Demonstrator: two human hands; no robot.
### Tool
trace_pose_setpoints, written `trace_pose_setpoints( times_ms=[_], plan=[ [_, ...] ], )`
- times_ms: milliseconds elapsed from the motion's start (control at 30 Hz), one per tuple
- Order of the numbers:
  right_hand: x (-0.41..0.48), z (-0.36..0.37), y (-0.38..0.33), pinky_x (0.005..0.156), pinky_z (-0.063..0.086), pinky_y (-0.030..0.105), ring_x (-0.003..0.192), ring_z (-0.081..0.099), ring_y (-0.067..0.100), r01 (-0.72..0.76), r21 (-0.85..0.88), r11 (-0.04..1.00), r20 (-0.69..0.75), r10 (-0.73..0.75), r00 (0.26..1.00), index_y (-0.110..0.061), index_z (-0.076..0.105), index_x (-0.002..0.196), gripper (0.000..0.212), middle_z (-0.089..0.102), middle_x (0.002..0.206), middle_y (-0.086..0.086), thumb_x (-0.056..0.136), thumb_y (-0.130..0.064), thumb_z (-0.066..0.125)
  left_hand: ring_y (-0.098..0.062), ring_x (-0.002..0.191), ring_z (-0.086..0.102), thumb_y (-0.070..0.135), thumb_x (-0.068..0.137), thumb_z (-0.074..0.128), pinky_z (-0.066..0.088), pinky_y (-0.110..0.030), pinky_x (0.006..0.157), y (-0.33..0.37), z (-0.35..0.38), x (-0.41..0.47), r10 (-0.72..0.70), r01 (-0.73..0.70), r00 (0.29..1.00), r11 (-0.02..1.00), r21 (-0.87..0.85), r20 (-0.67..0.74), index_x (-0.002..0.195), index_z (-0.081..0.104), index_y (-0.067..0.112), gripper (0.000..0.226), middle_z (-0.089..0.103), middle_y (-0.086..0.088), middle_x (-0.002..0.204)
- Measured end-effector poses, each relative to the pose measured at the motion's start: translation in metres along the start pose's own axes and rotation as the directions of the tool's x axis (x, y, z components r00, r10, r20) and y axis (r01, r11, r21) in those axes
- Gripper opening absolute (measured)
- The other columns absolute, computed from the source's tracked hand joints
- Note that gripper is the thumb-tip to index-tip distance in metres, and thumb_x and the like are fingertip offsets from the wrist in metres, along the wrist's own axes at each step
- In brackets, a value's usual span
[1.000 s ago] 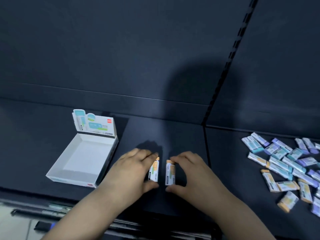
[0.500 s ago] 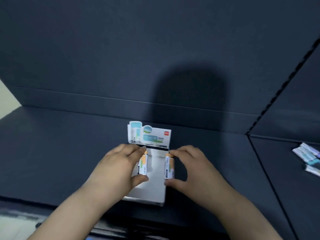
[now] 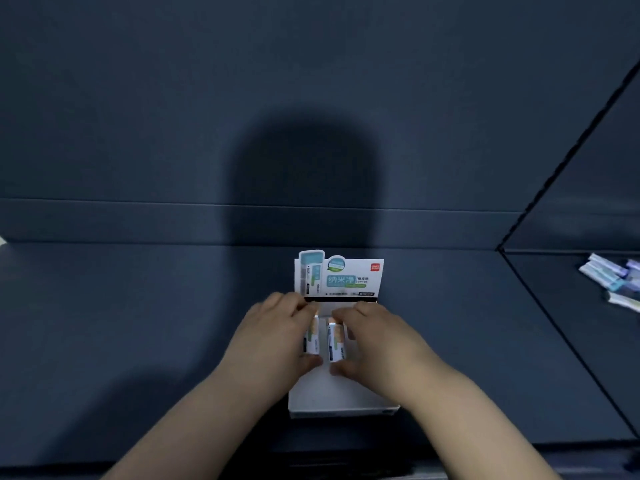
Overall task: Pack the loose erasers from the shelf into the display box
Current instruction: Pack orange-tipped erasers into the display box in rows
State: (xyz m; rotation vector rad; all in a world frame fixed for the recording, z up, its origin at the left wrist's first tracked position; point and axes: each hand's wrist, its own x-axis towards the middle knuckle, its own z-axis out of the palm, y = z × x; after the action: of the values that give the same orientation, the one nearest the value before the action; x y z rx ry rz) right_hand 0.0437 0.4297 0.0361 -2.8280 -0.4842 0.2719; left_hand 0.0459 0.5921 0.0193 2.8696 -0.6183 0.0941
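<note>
The white display box (image 3: pixel 343 407) sits on the dark shelf in the middle of the view, its printed header card (image 3: pixel 341 277) standing at the back. Both hands are over the box's open tray. My left hand (image 3: pixel 273 344) pinches an upright eraser (image 3: pixel 311 339) between thumb and fingers. My right hand (image 3: pixel 379 344) pinches a second eraser (image 3: pixel 335 341) the same way. The two erasers stand close side by side, white sleeves with orange tops. Whether they touch the box floor is hidden by my hands.
A pile of loose erasers (image 3: pixel 611 280) lies on the neighbouring shelf section at the far right, partly cut off by the frame edge. A dividing seam (image 3: pixel 554 327) runs diagonally between the two shelf sections. The shelf's back wall rises behind the box.
Both hands carried their erasers leftwards from the bare shelf to over the display box, then drew them closer together above the tray. The view swung left, so the loose pile slid to the right edge.
</note>
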Motion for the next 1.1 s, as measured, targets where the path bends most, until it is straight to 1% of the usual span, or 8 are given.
trace_pose_setpoints(
  times_ms=[200, 367, 433, 600, 733, 867, 1033, 1100],
  plan=[
    [0.004, 0.006, 0.01, 0.101, 0.028, 0.027, 0.125, 0.038, 0.016, -0.007, -0.058, 0.998, -0.002, 0.007, 1.0, -0.027, 0.041, 0.134, 0.06, 0.047, 0.131, -0.005, 0.08, -0.04, 0.064, -0.011, 0.118, 0.032, 0.042, 0.083, 0.061, 0.028, -0.021, 0.096, 0.0, 0.008, 0.006, -0.038, 0.039, 0.998, 0.999, -0.024, 0.047, 0.134, 0.042, 0.028, 0.056, 0.037, 0.01, 0.13],
    [0.012, 0.001, 0.009, 0.086, 0.023, 0.028, 0.113, 0.047, 0.019, -0.007, -0.117, 0.993, 0.026, 0.01, 1.0, -0.025, 0.055, 0.113, 0.03, 0.057, 0.115, -0.001, 0.086, -0.037, 0.056, -0.008, 0.109, 0.035, 0.032, 0.087, 0.058, 0.029, -0.012, 0.077, 0.001, 0.012, 0.008, -0.071, 0.075, 0.996, 0.992, -0.1, 0.048, 0.121, 0.054, 0.024, 0.036, 0.042, 0.008, 0.119],
    [0.019, 0.003, 0.004, 0.087, 0.025, 0.03, 0.112, 0.05, 0.023, 0.015, -0.153, 0.988, 0.031, -0.01, 0.999, -0.023, 0.057, 0.106, 0.021, 0.06, 0.113, 0.002, 0.088, -0.031, 0.049, -0.009, 0.107, 0.037, 0.031, 0.088, 0.055, 0.026, -0.013, 0.072, 0.001, 0.013, 0.01, -0.089, 0.093, 0.995, 0.992, -0.09, 0.053, 0.116, 0.057, 0.022, 0.03, 0.043, 0.006, 0.116],
    [0.033, 0.019, 0.001, 0.094, 0.032, 0.032, 0.114, 0.049, 0.026, 0.065, -0.132, 0.989, -0.006, -0.066, 0.998, -0.019, 0.058, 0.114, 0.028, 0.058, 0.118, 0.006, 0.088, -0.021, 0.048, -0.013, 0.109, 0.043, 0.023, 0.087, 0.052, 0.038, -0.021, 0.078, 0.001, 0.012, 0.014, -0.132, 0.136, 0.989, 0.989, -0.057, 0.07, 0.116, 0.054, 0.021, 0.03, 0.043, 0.003, 0.115],
    [0.032, 0.023, 0.005, 0.094, 0.036, 0.031, 0.114, 0.048, 0.027, 0.068, -0.01, 0.998, -0.029, -0.068, 0.997, -0.019, 0.058, 0.118, 0.032, 0.057, 0.119, 0.007, 0.087, -0.022, 0.051, -0.014, 0.109, 0.044, 0.019, 0.088, 0.051, 0.039, -0.022, 0.081, 0.002, 0.011, 0.016, -0.139, 0.143, 0.989, 0.988, -0.061, 0.056, 0.116, 0.053, 0.021, 0.028, 0.042, 0.003, 0.114],
    [0.029, 0.023, 0.004, 0.097, 0.033, 0.029, 0.118, 0.046, 0.024, 0.077, 0.005, 0.997, -0.068, -0.076, 0.995, -0.023, 0.055, 0.124, 0.036, 0.055, 0.124, 0.002, 0.089, -0.024, 0.049, -0.013, 0.111, 0.045, 0.017, 0.089, 0.05, 0.04, -0.022, 0.084, 0.001, 0.013, 0.017, -0.123, 0.126, 0.992, 0.987, -0.102, 0.034, 0.123, 0.053, 0.025, 0.035, 0.046, 0.004, 0.12],
    [0.028, 0.024, 0.003, 0.096, 0.035, 0.029, 0.118, 0.047, 0.025, 0.07, 0.003, 0.998, -0.071, -0.069, 0.995, -0.022, 0.056, 0.124, 0.037, 0.056, 0.125, 0.003, 0.088, -0.023, 0.05, -0.014, 0.109, 0.046, 0.017, 0.09, 0.05, 0.04, -0.022, 0.081, 0.0, 0.012, 0.017, -0.107, 0.11, 0.993, 0.991, -0.07, 0.041, 0.122, 0.054, 0.025, 0.033, 0.047, 0.003, 0.117],
    [0.028, 0.022, 0.003, 0.096, 0.036, 0.03, 0.118, 0.047, 0.027, 0.065, -0.002, 0.998, -0.049, -0.065, 0.997, -0.021, 0.056, 0.123, 0.036, 0.056, 0.124, 0.004, 0.088, -0.024, 0.051, -0.016, 0.1, 0.052, 0.02, 0.083, 0.06, 0.043, -0.026, 0.074, 0.001, 0.008, 0.016, -0.098, 0.098, 0.995, 0.995, -0.015, 0.035, 0.114, 0.059, 0.024, 0.031, 0.052, 0.002, 0.108]
  ],
)
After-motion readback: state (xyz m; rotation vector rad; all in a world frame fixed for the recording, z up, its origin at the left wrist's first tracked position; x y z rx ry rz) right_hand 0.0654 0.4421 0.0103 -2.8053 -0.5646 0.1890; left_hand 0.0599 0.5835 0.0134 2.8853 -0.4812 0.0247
